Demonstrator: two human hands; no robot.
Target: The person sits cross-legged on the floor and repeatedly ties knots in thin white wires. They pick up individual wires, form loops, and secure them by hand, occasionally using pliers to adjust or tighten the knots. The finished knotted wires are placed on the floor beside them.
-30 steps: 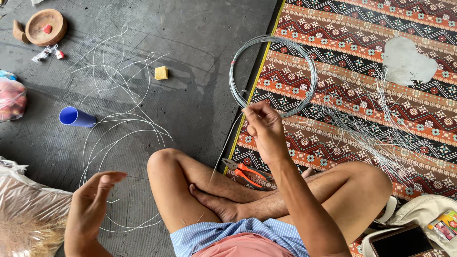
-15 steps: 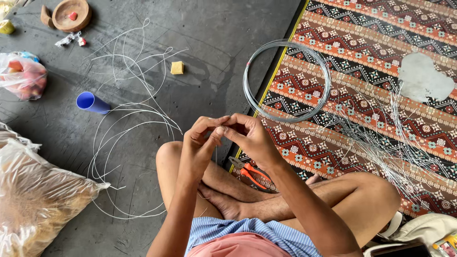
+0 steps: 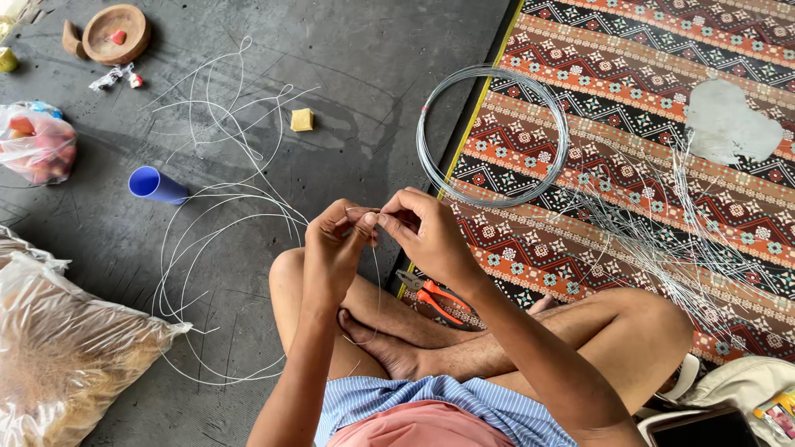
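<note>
Soft, even daylight, faint shadows, sharp focus; edges perhaps slightly stretched.

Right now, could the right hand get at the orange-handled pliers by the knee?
Probably yes. The pliers lie uncovered on the mat edge just below the right hand, nothing between them, but both hands pinch a thin wire that it must release first.

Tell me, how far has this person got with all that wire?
Cut lengths already lie about: loose wire loops on the concrete and a bundle of straight wires on the patterned mat. In hand: the left hand and right hand pinch one thin wire between their fingertips. Left: the wire coil looks thick, with much uncut.
</note>
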